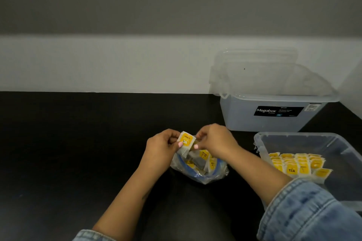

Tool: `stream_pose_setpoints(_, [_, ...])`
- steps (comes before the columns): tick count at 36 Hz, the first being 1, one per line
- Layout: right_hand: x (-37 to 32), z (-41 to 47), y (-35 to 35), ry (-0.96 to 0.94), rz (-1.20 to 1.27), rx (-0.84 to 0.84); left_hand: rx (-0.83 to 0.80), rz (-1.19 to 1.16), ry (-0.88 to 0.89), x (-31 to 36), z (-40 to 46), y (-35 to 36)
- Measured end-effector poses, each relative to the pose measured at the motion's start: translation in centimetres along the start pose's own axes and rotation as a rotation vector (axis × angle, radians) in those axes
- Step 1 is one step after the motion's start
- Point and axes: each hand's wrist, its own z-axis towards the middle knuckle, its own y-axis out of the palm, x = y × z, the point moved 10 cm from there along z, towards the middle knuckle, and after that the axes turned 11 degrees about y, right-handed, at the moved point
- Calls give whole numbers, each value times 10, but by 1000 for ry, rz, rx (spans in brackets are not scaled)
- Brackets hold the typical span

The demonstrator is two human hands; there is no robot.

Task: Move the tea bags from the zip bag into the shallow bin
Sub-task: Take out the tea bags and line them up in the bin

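A clear zip bag (199, 174) with a blue zip lies open on the black table, with several yellow-labelled tea bags inside. Just above its mouth, my left hand (162, 148) and my right hand (215, 141) both pinch one yellow tea bag (186, 140) between thumb and fingers. The clear shallow bin (293, 139) stands to the right of the zip bag. Rows of yellow tea bags (299, 165) fill its near left part.
A larger Megabox tub (274, 115) with a clear lid leaning behind it stands at the back right against the white wall. My denim sleeve (305, 211) covers the bin's near edge. The black table (78, 143) stretches away to the left.
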Motion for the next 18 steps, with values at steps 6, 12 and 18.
stream_pose_setpoints(6, [4,-4,48,88,-653,-51,-29,12,-11,-5,-2,3])
stream_pose_setpoints(12, [8,9,79,89,-751,-112,-59,13,-41,-9,-3,8])
stream_pose_setpoints(18, [5,8,70,139,-597,-196,-68,12,-56,-8,-2,9])
